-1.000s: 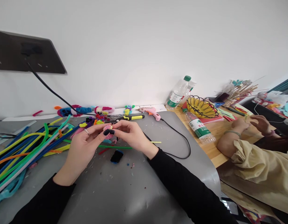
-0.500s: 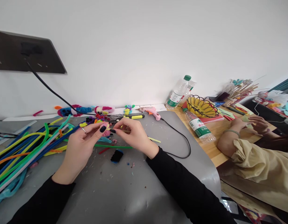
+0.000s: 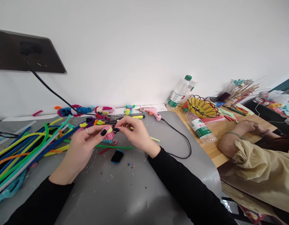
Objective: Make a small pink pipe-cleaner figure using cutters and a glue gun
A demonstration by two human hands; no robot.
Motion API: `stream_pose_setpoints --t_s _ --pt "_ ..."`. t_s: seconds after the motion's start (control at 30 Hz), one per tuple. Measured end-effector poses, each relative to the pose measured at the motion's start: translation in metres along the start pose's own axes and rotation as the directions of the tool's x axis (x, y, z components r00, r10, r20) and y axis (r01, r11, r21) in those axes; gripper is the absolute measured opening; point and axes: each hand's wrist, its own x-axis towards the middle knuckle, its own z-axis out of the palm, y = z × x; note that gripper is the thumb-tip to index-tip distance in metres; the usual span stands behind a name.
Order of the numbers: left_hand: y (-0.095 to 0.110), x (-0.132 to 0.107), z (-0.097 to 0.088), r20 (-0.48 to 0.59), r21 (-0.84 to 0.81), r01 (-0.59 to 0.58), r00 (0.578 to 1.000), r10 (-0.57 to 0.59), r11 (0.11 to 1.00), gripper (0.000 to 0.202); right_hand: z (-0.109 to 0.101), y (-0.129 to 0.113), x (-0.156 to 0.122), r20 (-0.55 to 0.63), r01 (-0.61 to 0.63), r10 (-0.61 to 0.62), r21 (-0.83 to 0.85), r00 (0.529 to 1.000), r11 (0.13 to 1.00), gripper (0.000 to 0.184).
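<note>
My left hand [image 3: 85, 143] pinches a small fuzzy pink piece with a yellow band [image 3: 108, 132], made of pipe cleaner, between thumb and fingers. At its right side, the fingertips of my right hand [image 3: 135, 132] are pressed together close against it. A thin yellow pipe cleaner [image 3: 155, 139] shows beyond my right hand; its other part is hidden behind the hand, which appears to grip it. Below the hands, a black fuzzy piece with blue edges [image 3: 117, 157] lies on the grey mat [image 3: 111, 200]. A green pipe cleaner [image 3: 121, 147] lies just behind that piece.
Many coloured pipe cleaners [image 3: 29, 153] are heaped at left. Along the wall lie fuzzy figures [image 3: 74, 111] and a pink glue gun [image 3: 151, 112] with a looping cord. Bottles [image 3: 200, 128] and a yellow basket [image 3: 203, 107] stand at right, near another person's arms [image 3: 231, 140].
The pink piece has turned and shows more of its pink side and yellow band. My right hand has shifted slightly right. The other person's hands have come together lower down.
</note>
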Motion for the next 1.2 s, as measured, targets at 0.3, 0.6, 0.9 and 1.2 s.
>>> stream_pose_setpoints --t_s 0.3,0.6,0.9,1.2 --pt "0.0045 -0.0003 0.0029 0.073 -0.143 0.061 0.996 -0.051 0.988 0.049 -0.0001 -0.0010 0.0009 -0.017 -0.028 0.029 0.093 0.999 0.995 0.011" --pt "0.0002 0.0015 -0.0063 0.273 -0.151 0.080 0.961 -0.036 0.985 0.031 0.0002 0.0080 0.0024 0.146 -0.180 0.140 0.314 0.979 0.932 0.037" --pt "-0.0020 0.0014 -0.0053 0.198 -0.189 0.162 0.972 -0.124 0.968 0.043 0.0031 -0.0013 0.0007 0.079 -0.151 0.133 0.307 0.988 0.940 0.044" --pt "-0.0011 0.0005 -0.0041 0.231 -0.149 0.097 0.971 -0.060 0.984 0.041 0.0048 0.0024 0.0030 0.219 -0.311 0.236 0.424 0.947 0.851 0.057"
